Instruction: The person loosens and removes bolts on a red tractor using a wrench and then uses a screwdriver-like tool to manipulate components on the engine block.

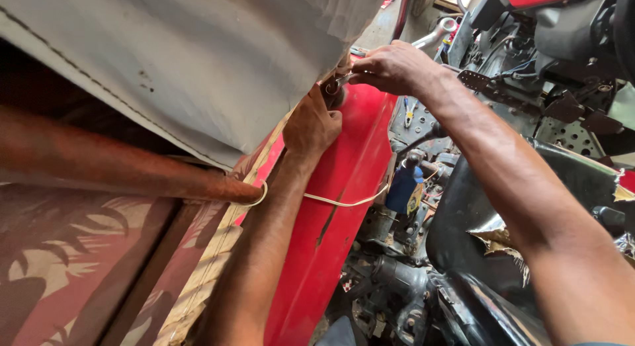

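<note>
Gripping wrench (338, 81) | right hand (391, 68) | left hand (312, 124) on red fender (344, 180)

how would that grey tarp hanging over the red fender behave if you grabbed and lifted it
The grey tarp would probably flop and fold, since it drapes in soft creases above the red fender. It looks thick with a stitched hem, so likely heavy for cloth. The right hand and left hand work at its edge.

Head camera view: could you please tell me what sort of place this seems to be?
Probably a vehicle repair workshop. A red fender stands beside exposed greasy machinery, a torn black seat is nearby, and the right hand works a wrench at the fender's top, the left hand beside it.
</note>
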